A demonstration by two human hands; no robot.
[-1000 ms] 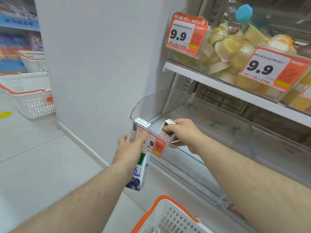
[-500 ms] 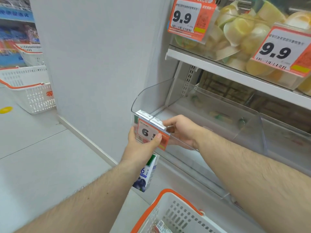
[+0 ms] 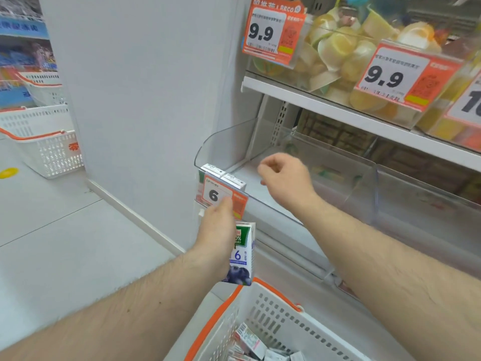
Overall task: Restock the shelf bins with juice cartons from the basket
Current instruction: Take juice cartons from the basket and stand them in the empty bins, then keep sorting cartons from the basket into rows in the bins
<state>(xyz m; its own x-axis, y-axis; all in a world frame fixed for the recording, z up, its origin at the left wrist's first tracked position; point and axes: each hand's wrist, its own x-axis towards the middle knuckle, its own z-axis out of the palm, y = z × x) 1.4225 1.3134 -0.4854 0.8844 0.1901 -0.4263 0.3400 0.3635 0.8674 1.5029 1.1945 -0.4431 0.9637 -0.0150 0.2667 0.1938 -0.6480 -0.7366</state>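
Observation:
My left hand (image 3: pixel 217 231) grips a blueberry juice carton (image 3: pixel 241 256) just below the front of the clear shelf bin (image 3: pixel 223 142). Two cartons (image 3: pixel 223 177) stand side by side in the bin's front left corner, behind an orange price tag (image 3: pixel 223 196) marked 6. Over the bin floor hovers my right hand (image 3: pixel 283 178), fingers loosely curled and holding nothing. Below, the white basket with an orange rim (image 3: pixel 263 306) holds several more cartons (image 3: pixel 255 345).
A grey wall panel (image 3: pixel 145 100) borders the bin on the left. The upper shelf (image 3: pixel 338 110) carries bins of yellow fruit cups with 9.9 tags. More clear bins (image 3: pixel 416 194) continue to the right. Stacked white baskets (image 3: pixel 44 142) sit on the floor at left.
My right hand has let go of the second carton, which now stands beside the first in the bin, and has lifted back. My left hand still holds its carton.

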